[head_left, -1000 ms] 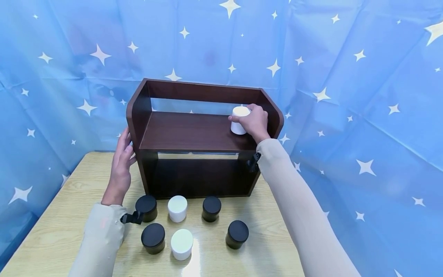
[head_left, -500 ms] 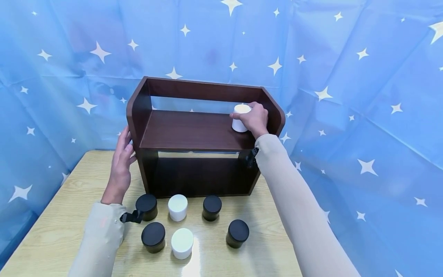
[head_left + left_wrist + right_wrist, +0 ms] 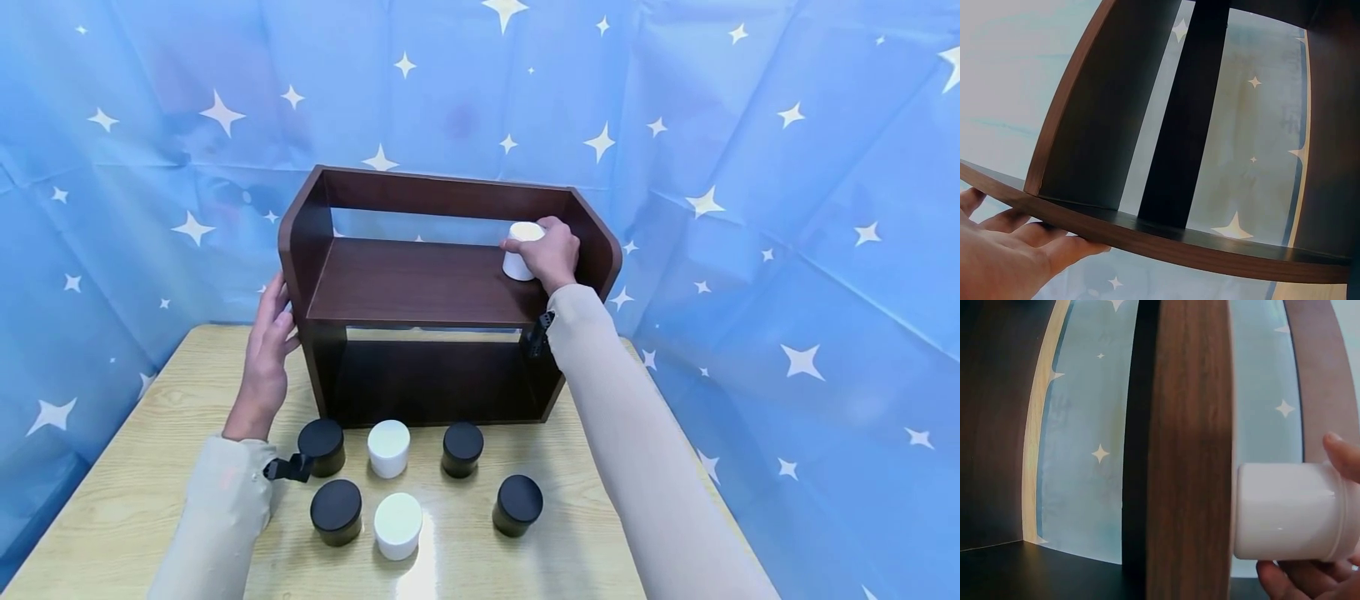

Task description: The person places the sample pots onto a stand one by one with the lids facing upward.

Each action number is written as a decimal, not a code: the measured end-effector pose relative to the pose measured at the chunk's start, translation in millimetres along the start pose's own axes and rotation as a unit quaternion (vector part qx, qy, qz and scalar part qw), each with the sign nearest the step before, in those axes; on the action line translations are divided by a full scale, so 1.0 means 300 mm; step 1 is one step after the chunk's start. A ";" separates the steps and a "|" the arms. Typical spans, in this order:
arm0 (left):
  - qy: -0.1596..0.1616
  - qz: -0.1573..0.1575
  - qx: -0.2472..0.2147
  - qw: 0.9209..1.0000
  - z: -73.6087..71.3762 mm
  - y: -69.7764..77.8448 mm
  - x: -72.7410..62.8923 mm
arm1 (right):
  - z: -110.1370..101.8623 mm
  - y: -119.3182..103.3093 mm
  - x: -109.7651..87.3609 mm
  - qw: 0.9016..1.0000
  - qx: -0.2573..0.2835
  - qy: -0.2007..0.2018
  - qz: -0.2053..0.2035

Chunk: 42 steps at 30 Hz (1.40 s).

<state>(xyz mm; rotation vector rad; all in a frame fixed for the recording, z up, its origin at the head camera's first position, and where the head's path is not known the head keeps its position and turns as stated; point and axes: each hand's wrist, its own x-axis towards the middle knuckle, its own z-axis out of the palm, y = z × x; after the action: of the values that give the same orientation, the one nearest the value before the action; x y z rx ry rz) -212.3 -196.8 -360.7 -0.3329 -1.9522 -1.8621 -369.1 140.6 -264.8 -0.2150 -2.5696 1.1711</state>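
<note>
Gripping right hand (image 3: 553, 255): holds white jar (image 3: 517, 266) upright in brown rack (image 3: 305, 250), upper tier, right end.
Left hand (image 3: 264, 367): extended fingers touch rack's left side.
Table (image 3: 187, 392): four black jars (image 3: 336, 510), two more white jars (image 3: 398, 529), contents hidden.

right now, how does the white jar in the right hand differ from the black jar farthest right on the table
The white jar is gripped by the right hand; no hand touches the black jar. The white jar is at the right end of the upper shelf; the black jar stands on the table. Both are round, flat-topped and upright.
</note>
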 end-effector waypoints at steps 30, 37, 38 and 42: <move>-0.001 -0.007 0.004 1.000 -0.008 -0.007 0.002 | 0.021 -0.011 0.068 1.000 0.000 0.018 0.015; 0.002 -0.005 0.007 1.000 -0.006 -0.010 0.003 | 0.025 -0.010 0.076 1.000 -0.005 0.021 0.015; 0.003 -0.004 0.008 1.000 -0.006 -0.010 0.004 | 0.025 -0.011 0.076 1.000 -0.005 0.021 0.015; 0.005 -0.005 0.010 1.000 -0.004 -0.013 0.005 | 0.021 -0.016 0.071 1.000 -0.007 0.021 0.017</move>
<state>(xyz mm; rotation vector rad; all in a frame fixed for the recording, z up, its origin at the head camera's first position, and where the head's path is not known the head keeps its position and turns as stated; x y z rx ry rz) -215.1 -198.5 -363.5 -0.3085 -1.9678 -1.8451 -391.3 138.5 -260.6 -0.2838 -2.5486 1.1478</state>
